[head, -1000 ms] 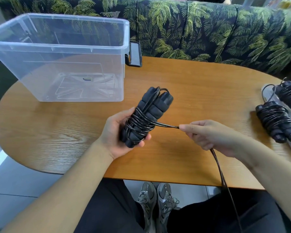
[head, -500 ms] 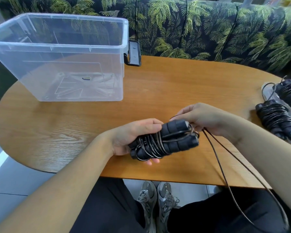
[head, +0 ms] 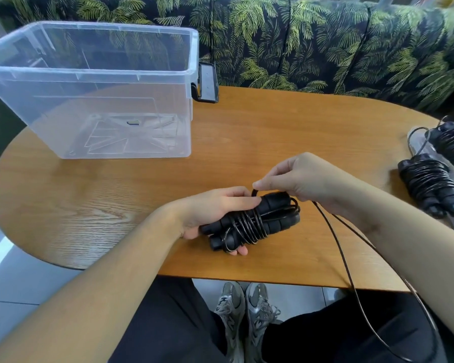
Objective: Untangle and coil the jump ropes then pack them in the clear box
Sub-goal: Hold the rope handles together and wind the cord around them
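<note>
My left hand (head: 215,208) grips a black jump rope bundle (head: 257,221), its two foam handles lying sideways over the table's near part with cord wound round them. My right hand (head: 296,179) pinches the cord (head: 335,239) just above the handles' far side. The loose cord trails from there off the table edge down to my lap. The clear box (head: 95,82) stands at the far left with no rope inside. Two more wound black jump ropes (head: 430,184) lie at the table's right edge.
The oval wooden table (head: 273,132) has a leaf-patterned sofa (head: 325,40) behind it. A black latch (head: 207,82) hangs on the box's right side. My shoes (head: 246,310) show below the near table edge.
The bundle turned from upright to sideways in my left hand. My right hand carried the cord from the right side up and over the handles, adding a wrap.
</note>
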Motion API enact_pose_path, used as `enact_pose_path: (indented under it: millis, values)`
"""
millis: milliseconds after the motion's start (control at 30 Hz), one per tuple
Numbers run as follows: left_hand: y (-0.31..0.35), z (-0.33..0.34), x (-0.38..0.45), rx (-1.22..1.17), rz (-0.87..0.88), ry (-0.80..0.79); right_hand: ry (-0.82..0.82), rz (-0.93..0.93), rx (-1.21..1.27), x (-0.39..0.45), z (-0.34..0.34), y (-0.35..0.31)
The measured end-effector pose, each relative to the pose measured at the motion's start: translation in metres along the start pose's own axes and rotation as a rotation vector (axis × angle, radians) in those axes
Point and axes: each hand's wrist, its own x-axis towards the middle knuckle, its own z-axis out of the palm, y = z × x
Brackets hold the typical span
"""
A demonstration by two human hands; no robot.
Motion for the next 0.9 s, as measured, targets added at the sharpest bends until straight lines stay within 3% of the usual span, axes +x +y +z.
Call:
enact_pose_path:
  millis: [267,567,767,900]
  values:
    - [-0.005,0.001,0.003,-0.183,0.053,0.164,-0.045,-0.101,0.064,-0.021,0.006,0.019]
    - [-0.01,-0.008,-0.007,-0.509,0.107,0.102,-0.011,-0.032,0.177,-0.034,0.011,0.047]
    - [-0.007,-0.004,-0.009,-0.44,0.184,0.166,-0.037,-0.126,-0.049,-0.037,0.017,0.046]
    - [-0.008,-0.006,-0.011,-0.385,0.193,0.107,-0.114,-0.082,-0.025,-0.032,0.011,0.039]
